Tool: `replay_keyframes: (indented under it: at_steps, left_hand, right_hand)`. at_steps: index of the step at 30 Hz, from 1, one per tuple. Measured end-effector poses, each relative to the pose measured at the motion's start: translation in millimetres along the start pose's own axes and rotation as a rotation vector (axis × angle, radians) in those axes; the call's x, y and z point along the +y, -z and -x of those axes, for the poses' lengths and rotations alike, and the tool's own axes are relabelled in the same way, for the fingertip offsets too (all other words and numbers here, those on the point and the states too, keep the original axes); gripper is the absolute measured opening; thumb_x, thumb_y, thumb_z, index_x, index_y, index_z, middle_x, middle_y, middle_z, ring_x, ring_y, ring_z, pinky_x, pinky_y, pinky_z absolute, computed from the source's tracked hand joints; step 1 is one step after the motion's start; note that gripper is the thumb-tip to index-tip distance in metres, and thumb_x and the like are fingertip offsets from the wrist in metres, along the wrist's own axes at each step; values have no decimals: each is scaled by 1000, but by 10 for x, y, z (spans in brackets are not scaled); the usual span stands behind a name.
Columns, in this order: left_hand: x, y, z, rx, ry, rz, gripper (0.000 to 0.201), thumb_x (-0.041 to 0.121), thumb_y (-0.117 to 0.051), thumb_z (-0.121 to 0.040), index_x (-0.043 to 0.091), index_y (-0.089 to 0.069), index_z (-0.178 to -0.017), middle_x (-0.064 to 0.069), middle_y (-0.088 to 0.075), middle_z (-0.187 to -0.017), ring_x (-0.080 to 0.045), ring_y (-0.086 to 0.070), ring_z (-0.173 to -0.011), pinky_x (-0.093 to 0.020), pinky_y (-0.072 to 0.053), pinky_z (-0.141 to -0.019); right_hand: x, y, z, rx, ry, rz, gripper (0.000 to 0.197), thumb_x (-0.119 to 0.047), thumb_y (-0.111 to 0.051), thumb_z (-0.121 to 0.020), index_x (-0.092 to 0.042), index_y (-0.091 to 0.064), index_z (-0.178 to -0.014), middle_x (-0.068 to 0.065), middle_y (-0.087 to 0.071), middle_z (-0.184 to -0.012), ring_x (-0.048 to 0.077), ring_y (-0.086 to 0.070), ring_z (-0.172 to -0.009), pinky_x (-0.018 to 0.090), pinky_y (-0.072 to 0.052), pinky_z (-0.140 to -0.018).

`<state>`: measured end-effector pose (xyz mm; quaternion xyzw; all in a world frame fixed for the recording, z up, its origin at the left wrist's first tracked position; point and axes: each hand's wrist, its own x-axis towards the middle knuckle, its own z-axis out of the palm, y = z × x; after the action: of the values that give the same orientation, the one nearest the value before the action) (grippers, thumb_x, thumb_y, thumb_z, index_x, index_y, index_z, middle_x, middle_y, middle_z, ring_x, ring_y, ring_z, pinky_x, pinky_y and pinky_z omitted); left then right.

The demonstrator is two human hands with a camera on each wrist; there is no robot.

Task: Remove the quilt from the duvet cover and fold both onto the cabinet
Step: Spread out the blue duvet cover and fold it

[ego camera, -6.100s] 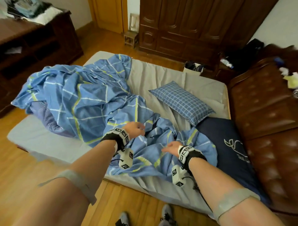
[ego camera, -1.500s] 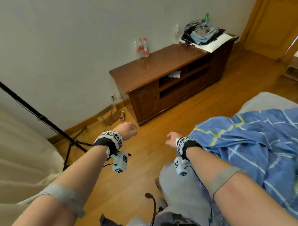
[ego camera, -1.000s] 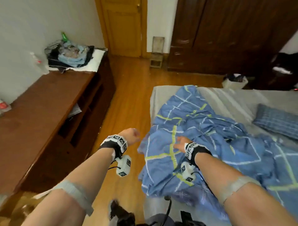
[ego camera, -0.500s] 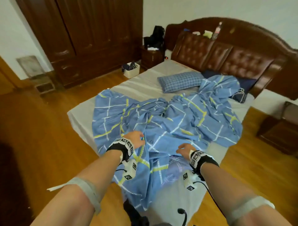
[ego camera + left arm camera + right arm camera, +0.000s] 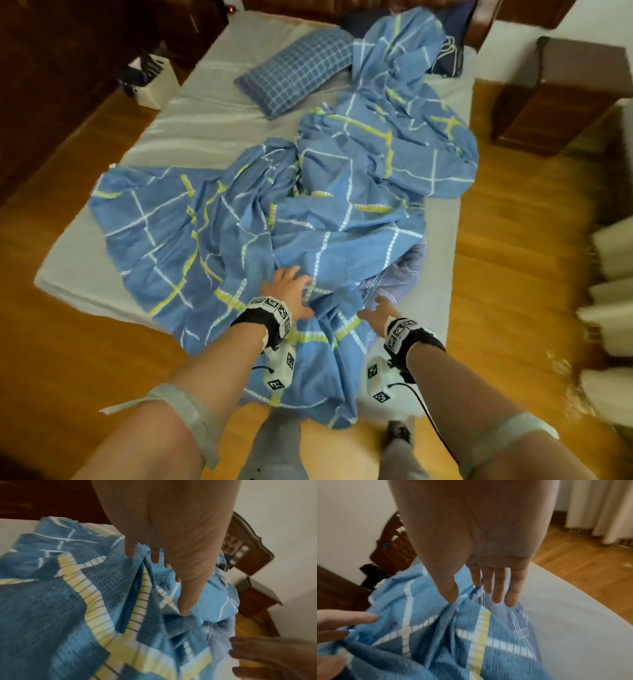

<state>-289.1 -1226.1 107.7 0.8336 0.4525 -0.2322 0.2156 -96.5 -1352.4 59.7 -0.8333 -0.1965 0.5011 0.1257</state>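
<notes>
A crumpled blue duvet cover (image 5: 308,212) with white and yellow lines lies across the bed (image 5: 191,120), its near end hanging over the foot. A lavender quilt (image 5: 404,270) peeks out of it at the near right. My left hand (image 5: 291,284) rests on the cover with fingers spread and straight; in the left wrist view its thumb tip touches the duvet cover (image 5: 85,601). My right hand (image 5: 382,303) hovers open at the cover's edge. In the right wrist view its straight fingers (image 5: 496,588) point at the quilt (image 5: 518,616). The cabinet is out of view.
A blue checked pillow (image 5: 301,68) and a navy pillow (image 5: 448,58) lie at the head. A wooden nightstand (image 5: 561,92) stands at the right, a white box (image 5: 154,85) on the floor at the left, pale curtains (image 5: 609,308) at the far right.
The view has swung from the cabinet round to the foot of the bed. Both hands, free in the air before, have come down to the near end of the duvet cover.
</notes>
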Motion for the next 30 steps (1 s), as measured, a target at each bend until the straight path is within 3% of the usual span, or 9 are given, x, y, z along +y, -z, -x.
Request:
replay_keyframes:
  at_steps: [4,7,9,13,16,19,22,27,30]
  left_hand:
    - [-374,-216,-326,-132,-68,-75,54,26,-68,-87,27,-48,-137,-3,-41,-142,-29,-45,-129,-44,-45,-101]
    - [-563,-253,-314,-203,-109,-139,23,11,-57,-91,17,-69,-111,-10,-66,-114,-32,-64,-107,-41,-53,-90]
    - [-629,-202,-247,-183,-69,-133,22,15,-49,-94,11,-69,-101,-11,-69,-101,-32,-66,-95,-38,-53,-79]
    - [-560,37,-88,-60,41,-207,34,25,-34,-102,13,-66,-101,-8,-69,-102,-27,-65,-93,-34,-48,-71]
    - [-310,291,140,-4,114,-295,27,24,-40,-101,15,-65,-105,-6,-69,-103,-25,-65,-95,-34,-49,-71]
    - [145,391,457,14,137,-283,21,30,-48,-98,18,-63,-92,-5,-65,-88,-25,-56,-79,-30,-42,-66]
    - [726,305,779,7,72,-236,21,36,-52,-95,19,-60,-85,-4,-60,-87,-26,-58,-85,-31,-43,-69]
    - [1445,-34,1183,-70,-59,-152,32,44,-50,-93,16,-59,-81,-8,-66,-92,-28,-62,-87,-32,-48,-72]
    - [1661,-201,1365,-162,-218,-30,36,50,-55,-92,19,-70,-103,-6,-70,-109,-25,-63,-101,-32,-51,-88]
  right_hand:
    - [-36,-559,-337,-37,-165,-222,86,-37,-70,-72,-22,-27,-145,13,-56,-120,31,-63,-85,35,-52,-61]
    - [-114,-745,-327,-29,-131,-124,43,-30,-71,-83,-16,-49,-117,8,-57,-91,26,-62,-74,32,-52,-61]
    - [-168,-760,-224,-33,-86,-88,21,-29,-63,-91,-9,-58,-97,7,-57,-74,25,-58,-64,34,-53,-61]
    - [-123,-397,99,184,-37,-79,38,-44,-57,-92,-6,-64,-97,16,-67,-90,36,-64,-84,42,-54,-75]
    - [137,147,470,379,-71,-62,44,-41,-49,-97,-2,-67,-105,23,-68,-104,39,-64,-98,37,-49,-79]
    - [618,632,937,510,-164,-40,47,-43,-43,-99,-4,-66,-112,22,-68,-110,37,-64,-101,36,-48,-81]
    - [1152,887,1346,545,-194,-49,48,-43,-39,-99,-6,-67,-111,20,-68,-112,36,-64,-101,34,-44,-77]
    - [2120,1215,1883,629,-323,-190,45,-37,-38,-99,-3,-65,-110,21,-65,-117,37,-62,-105,36,-48,-86]
    - [2487,1238,1898,601,-392,-250,37,-22,-41,-96,0,-62,-117,21,-61,-123,35,-61,-106,36,-47,-86]
